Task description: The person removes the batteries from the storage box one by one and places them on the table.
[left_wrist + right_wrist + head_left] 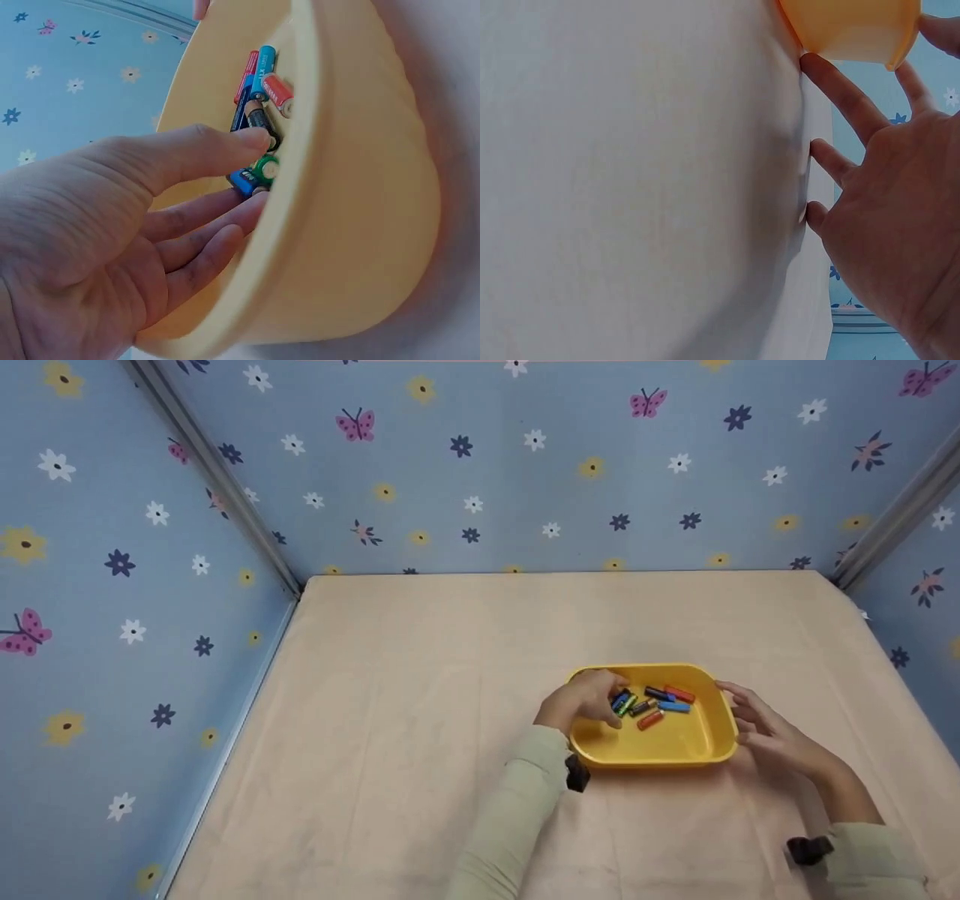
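Presently we note the left hand (585, 701) as the nearer one to the batteries; they lie to the right of its fingers (202, 266), inside the yellow tray (686, 746), on the right half of the bench (412, 697), well apart from its back edge. Closest are a blue battery (619, 700) and a green battery (628, 706), long axes slanting toward the bench's back right corner. We judge the relation that matters to be this slant against the gap between thumb and fingers. That gap is wide; we see no battery pinched, though contact at the fingertips we cannot tell.

Right hand (780, 739): fingers spread, fairly straight, touching the tray's right end.

Materials: tray of smooth, slightly glossy plastic, rounded corners, rolled rim. Batteries are short cylinders; the black-and-copper battery (643, 707) has a metallic band. The light blue battery (673, 707) lies nearly parallel to the bench's back edge; the orange-red battery (651, 721) slants. Bench cover: pale cloth, softly creased.
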Tool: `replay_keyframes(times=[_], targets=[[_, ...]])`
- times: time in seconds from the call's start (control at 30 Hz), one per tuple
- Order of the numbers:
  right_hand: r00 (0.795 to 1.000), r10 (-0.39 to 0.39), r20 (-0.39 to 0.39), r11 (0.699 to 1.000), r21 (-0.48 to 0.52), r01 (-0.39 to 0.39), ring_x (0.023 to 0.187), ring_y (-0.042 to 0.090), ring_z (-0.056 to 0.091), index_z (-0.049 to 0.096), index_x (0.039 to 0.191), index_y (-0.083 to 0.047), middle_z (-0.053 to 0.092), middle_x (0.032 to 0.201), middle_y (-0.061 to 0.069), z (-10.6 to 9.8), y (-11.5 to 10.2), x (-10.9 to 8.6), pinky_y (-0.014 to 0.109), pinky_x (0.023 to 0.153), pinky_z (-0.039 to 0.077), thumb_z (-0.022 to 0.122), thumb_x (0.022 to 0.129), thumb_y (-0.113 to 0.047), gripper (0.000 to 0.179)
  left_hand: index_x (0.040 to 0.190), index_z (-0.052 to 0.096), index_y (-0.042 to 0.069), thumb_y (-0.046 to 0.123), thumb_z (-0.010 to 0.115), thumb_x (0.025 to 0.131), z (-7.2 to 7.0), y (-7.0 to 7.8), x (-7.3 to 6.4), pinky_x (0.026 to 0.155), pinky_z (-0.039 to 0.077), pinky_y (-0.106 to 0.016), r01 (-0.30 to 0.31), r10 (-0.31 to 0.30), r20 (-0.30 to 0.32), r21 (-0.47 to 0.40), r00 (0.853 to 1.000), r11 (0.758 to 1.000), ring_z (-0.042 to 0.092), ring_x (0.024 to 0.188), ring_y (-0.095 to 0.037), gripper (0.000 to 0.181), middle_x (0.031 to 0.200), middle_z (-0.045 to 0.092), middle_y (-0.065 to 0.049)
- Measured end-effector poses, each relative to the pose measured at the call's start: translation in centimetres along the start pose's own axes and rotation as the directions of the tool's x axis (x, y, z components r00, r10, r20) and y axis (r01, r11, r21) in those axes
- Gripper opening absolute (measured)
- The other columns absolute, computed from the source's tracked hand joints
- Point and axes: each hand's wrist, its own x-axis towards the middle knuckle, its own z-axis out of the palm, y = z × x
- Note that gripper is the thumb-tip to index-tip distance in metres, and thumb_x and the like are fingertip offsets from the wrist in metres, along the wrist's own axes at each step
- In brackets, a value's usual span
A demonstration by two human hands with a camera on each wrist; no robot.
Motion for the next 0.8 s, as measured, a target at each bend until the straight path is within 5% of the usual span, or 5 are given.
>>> replay_keyframes(times=[0.27, 0.57, 0.8], targets=[[1.0, -0.006, 0.0, 1.0, 0.011, 0.006, 0.136, -0.026, 0.042, 0.024, 0.18, -0.021, 0.038, 0.181, 0.021, 0.1, 0.1, -0.2, 0.092, 0.123, 0.023, 0.062, 0.108, -0.009, 0.082, 0.17, 0.052, 0.022, 0.018, 0.086, 0.101, 0.9, 0.5, -0.2, 0.125, 0.052, -0.032, 0.043, -0.043, -0.018, 0.01, 0.999, 0.999, 0.063, 0.15, -0.018, 0.077, 0.163, 0.066, -0.001], [1.0, -0.002, 0.003, 1.0, -0.007, 0.002, 0.133, -0.028, 0.043, 0.023, 0.18, -0.019, 0.033, 0.181, 0.032, 0.1, 0.1, -0.2, 0.092, 0.122, 0.024, 0.062, 0.109, -0.01, 0.082, 0.163, 0.06, 0.038, 0.015, 0.087, 0.101, 0.6, 1.6, -0.2, 0.121, 0.055, -0.032, 0.23, -0.229, 0.031, -0.011, 0.973, 0.973, 0.058, 0.135, -0.009, 0.071, 0.17, 0.058, 0.011], [1.0, -0.008, -0.007, 0.998, -0.057, 0.008, 0.134, -0.027, 0.042, 0.024, 0.18, -0.02, 0.036, 0.18, 0.03, -0.1, 0.0, -0.2, 0.086, 0.125, 0.031, 0.064, 0.109, -0.013, 0.082, 0.161, 0.063, 0.035, 0.01, 0.086, 0.099, 0.5, 1.5, 0.1, 0.085, 0.056, -0.025, 0.22, -0.219, 0.026, -0.025, 0.975, 0.975, 0.057, 0.121, -0.014, 0.071, 0.167, 0.061, 0.008]])
